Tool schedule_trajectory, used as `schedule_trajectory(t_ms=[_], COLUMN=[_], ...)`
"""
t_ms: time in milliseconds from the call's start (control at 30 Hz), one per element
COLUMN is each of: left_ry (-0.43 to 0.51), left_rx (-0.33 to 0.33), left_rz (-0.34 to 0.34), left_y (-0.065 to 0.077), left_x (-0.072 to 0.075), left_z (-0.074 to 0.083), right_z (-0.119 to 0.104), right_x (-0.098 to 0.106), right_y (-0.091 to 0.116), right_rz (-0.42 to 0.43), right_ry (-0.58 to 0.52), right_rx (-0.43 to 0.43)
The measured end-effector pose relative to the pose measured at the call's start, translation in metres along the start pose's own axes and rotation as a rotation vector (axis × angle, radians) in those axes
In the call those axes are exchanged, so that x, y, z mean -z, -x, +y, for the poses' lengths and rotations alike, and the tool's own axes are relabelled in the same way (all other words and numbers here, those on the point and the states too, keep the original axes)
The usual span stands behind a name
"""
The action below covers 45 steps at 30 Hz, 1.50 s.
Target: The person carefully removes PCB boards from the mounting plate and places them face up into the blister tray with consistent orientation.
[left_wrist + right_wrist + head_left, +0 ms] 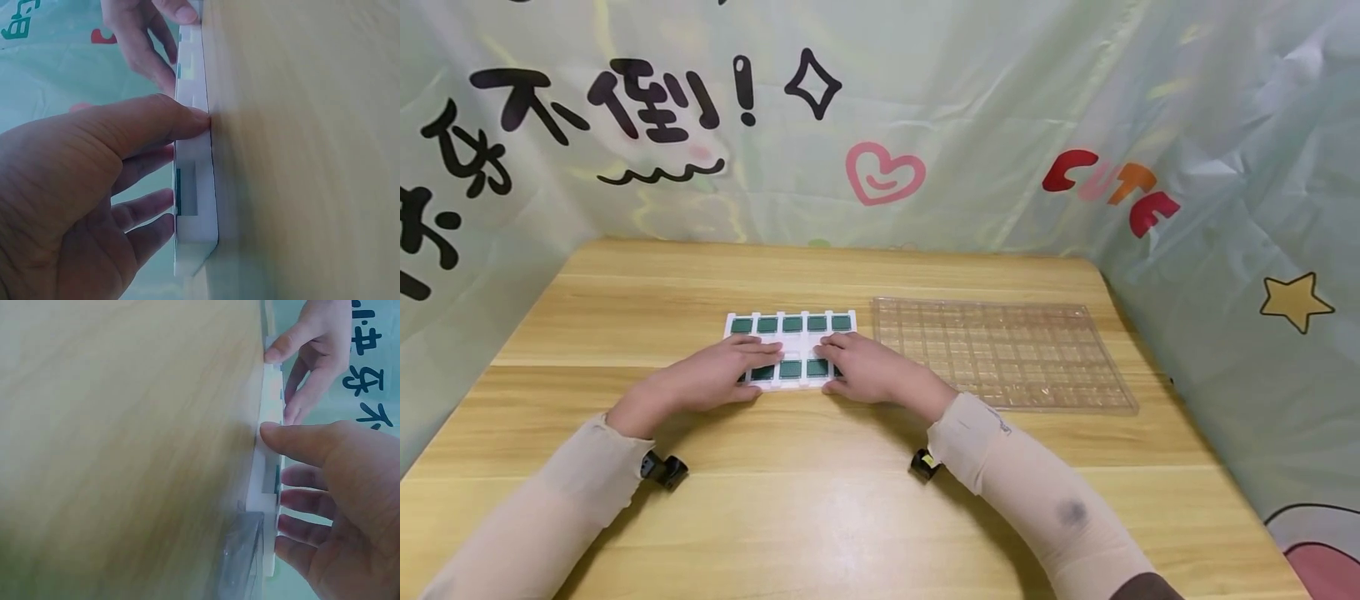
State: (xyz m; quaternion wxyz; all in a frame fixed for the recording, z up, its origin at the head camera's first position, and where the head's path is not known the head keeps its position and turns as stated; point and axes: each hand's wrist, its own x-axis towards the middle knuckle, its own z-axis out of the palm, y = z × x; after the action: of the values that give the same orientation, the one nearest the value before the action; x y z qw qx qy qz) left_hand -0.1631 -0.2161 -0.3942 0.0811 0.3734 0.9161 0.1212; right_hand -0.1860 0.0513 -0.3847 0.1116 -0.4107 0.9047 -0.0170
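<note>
A white plastic tray (798,343) holds two rows of green square pieces (792,368) that look like small circuit boards. It lies flat on the wooden table. My left hand (722,372) grips its left part, thumb at the near side wall and fingertips on top. The right hand (871,368) takes hold of the right part the same way. In the left wrist view the left thumb (181,120) presses the tray's side wall (195,150). From the right wrist, the right thumb (294,439) touches that same wall. Both hands hide some green pieces.
Right beside the white tray lies a larger clear plastic tray (1000,354) with a grid of compartments; its corner (240,556) shows in the right wrist view. A printed curtain (985,108) rises behind the wooden table (805,500) and along its sides.
</note>
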Motion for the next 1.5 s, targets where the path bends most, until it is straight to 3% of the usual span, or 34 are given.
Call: schedule_trajectory(t_ms=[500, 900, 1233, 1500], left_ry=[0.049, 0.019, 0.051, 0.116], left_rx=[-0.01, -0.033, 0.045, 0.187], left_rz=[-0.042, -0.006, 0.061, 0.043], left_y=[-0.01, -0.009, -0.004, 0.002], left_x=[-0.006, -0.006, -0.003, 0.004], left_z=[0.002, 0.002, -0.013, -0.028], right_z=[0.008, 0.012, 0.013, 0.013], right_x=[-0.005, -0.005, -0.006, -0.005], right_y=[0.021, 0.03, 0.031, 0.032], right_rz=[0.04, 0.04, 0.045, 0.032], right_ry=[-0.052, -0.086, -0.096, -0.102], right_rx=[-0.017, -0.02, -0.011, -0.013])
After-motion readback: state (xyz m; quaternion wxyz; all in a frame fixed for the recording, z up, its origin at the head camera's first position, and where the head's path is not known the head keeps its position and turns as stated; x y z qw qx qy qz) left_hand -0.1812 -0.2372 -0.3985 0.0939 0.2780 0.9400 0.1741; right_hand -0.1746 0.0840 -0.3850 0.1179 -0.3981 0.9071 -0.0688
